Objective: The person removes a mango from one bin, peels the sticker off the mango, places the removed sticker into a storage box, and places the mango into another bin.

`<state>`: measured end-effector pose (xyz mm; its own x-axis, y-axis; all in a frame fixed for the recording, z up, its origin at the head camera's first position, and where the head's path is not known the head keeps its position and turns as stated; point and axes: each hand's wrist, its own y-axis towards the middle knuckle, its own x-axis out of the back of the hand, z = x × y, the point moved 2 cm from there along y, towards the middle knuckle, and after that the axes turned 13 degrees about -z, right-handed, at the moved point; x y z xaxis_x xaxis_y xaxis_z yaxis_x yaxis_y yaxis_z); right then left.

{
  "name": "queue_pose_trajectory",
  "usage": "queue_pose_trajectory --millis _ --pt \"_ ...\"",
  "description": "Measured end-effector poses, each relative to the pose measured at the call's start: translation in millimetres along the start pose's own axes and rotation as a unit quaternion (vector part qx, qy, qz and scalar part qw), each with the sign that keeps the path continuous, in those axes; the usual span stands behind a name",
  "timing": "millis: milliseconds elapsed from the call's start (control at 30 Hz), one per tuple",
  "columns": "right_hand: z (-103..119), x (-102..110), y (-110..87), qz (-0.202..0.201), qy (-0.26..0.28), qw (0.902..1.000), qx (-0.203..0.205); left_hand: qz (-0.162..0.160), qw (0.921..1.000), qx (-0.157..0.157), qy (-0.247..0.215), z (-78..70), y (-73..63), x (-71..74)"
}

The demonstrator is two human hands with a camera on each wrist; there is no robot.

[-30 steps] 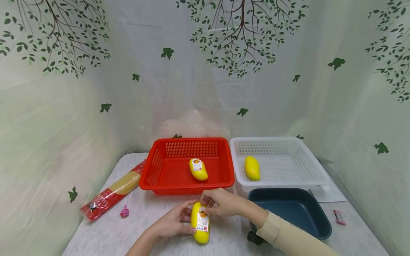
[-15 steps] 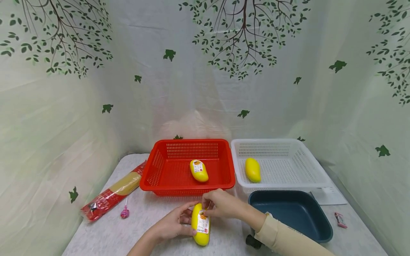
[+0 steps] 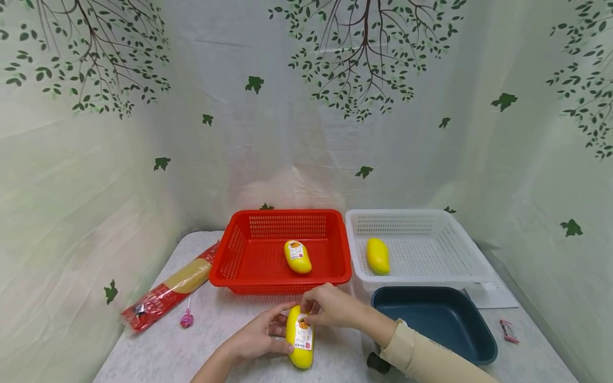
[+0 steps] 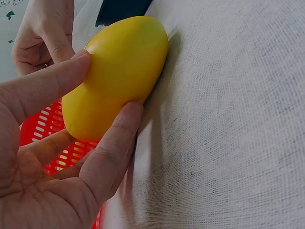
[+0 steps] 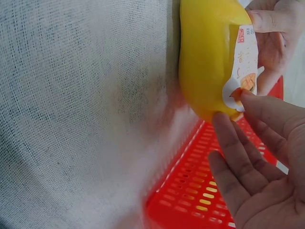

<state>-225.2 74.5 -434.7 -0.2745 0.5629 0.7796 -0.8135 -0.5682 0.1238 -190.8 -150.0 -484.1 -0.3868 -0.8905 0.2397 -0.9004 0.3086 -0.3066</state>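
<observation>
A yellow mango [image 3: 297, 359] with a white printed label [image 3: 303, 335] stands lengthwise on the table in front of the red basket. My left hand [image 3: 258, 332] holds it from the left side, thumb near its lower end and fingers on its far part. The left wrist view shows the mango's unlabelled side [image 4: 121, 62] between thumb and fingers. At the mango's far end is my right hand [image 3: 335, 306]. In the right wrist view its thumb presses on the label [image 5: 245, 67] by the picture, while fingertips touch the mango's tip.
Behind stand a red basket [image 3: 254, 266] holding a labelled mango [image 3: 298, 257] and a white basket [image 3: 421, 260] holding a plain mango [image 3: 378, 256]. A dark blue pan [image 3: 431, 319] sits right, partly behind the right sleeve. Left lie a noodle packet [image 3: 167, 287] and a lollipop [image 3: 187, 319]; far right, a wrapped candy [image 3: 509, 331].
The whole head view shifts slightly downward. Both hands keep nearly the same hold on the mango, and the label's place on it looks unchanged.
</observation>
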Motion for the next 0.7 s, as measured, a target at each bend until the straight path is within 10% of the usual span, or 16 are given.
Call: queue_pose_trajectory --millis 700 --pt "0.4 2.1 -2.9 0.009 -0.001 0.9994 0.033 -0.016 0.9998 -0.007 0.010 0.8 0.6 -1.0"
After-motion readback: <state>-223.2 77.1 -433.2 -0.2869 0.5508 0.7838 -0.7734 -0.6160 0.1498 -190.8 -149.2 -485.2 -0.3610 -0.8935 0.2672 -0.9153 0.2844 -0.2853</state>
